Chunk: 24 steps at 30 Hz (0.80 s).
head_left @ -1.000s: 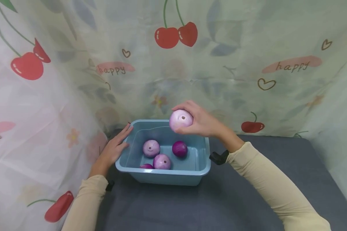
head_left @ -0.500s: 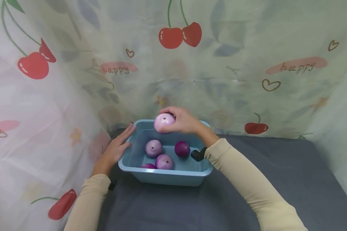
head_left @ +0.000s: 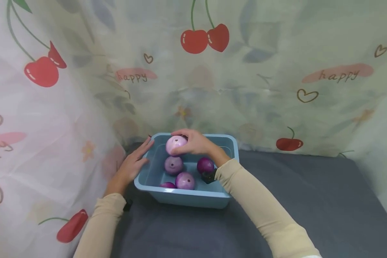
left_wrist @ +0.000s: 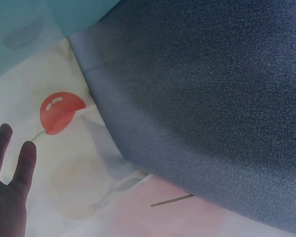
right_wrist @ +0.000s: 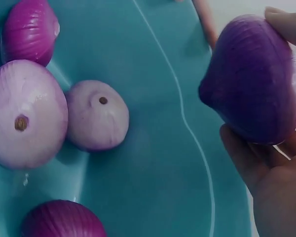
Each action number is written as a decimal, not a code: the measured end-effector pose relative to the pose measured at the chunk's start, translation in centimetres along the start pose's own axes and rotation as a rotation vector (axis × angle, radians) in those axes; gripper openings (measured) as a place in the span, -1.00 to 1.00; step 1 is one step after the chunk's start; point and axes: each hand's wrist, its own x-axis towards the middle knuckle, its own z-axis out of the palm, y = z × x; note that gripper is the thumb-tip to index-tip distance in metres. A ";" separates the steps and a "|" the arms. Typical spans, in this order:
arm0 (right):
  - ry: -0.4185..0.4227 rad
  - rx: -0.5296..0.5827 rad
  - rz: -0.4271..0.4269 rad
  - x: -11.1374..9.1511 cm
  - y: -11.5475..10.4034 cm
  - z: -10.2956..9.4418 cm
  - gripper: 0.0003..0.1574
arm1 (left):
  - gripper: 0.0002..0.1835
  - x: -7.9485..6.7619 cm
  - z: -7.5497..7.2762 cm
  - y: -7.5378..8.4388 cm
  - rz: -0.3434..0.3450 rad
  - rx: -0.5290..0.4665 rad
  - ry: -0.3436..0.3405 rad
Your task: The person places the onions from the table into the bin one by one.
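Note:
My right hand [head_left: 196, 142] grips a pale purple onion [head_left: 175, 145] over the back left part of a blue plastic basin [head_left: 193, 193]. In the right wrist view the held onion [right_wrist: 256, 81] shows a darker purple, pointed side, with fingers and thumb around it. Inside the basin lie two pale onions [head_left: 173, 165] and two deep purple ones [head_left: 205, 165]; the front left one is partly hidden by the basin wall. My left hand [head_left: 132, 166] rests at the basin's left rim, fingers straight. The left wrist view catches only some fingers of that hand [left_wrist: 12, 182].
A dark grey cloth [head_left: 296, 200] covers the table, reaching out to the right of the basin. Hanging sheets printed with cherries [head_left: 195, 42] enclose the back and both sides. Dark wrist cameras [head_left: 209, 176] sit on both wrists, the right one overlapping the basin.
My right hand has carried the held onion left and down, from above the back rim to inside the basin's outline. The left hand stays at the rim, and the head view has shifted slightly.

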 end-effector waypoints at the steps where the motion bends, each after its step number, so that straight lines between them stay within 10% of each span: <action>1: -0.007 0.003 0.011 0.1 0.2 0.3 -0.12 | -0.38 0.0 0.0 -0.1 0.001 -0.006 0.003; 24: -0.035 -0.023 0.144 -0.4 3.0 1.5 -0.20 | -0.38 0.1 0.2 -0.4 -0.013 0.006 0.007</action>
